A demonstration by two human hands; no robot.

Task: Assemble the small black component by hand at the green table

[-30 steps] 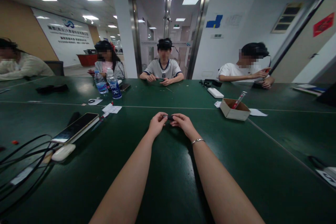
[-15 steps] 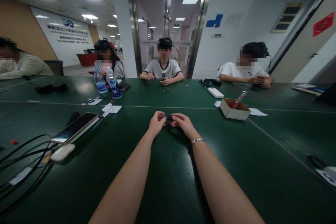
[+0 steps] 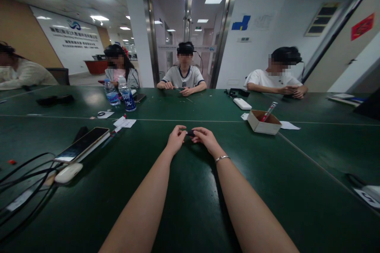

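A small black object (image 3: 190, 133), short and narrow, is held level between my two hands just above the green table. My left hand (image 3: 177, 138) pinches its left end with thumb and fingertips. Its right end is in the closed fingers of my right hand (image 3: 207, 139), which has a silver bracelet at the wrist. Fingertips cover both ends, and the thing is too small to name its kind.
Left of my arms lie a phone (image 3: 83, 144), a white rounded case (image 3: 69, 172) and black cables (image 3: 28, 184). Two bottles (image 3: 127, 97) stand farther back. A small open box (image 3: 264, 122) with a red tube is at right. Several people sit across the green table (image 3: 190, 205).
The whole view has shifted slightly. Both hands keep their grip on the small black object, with hardly any movement.
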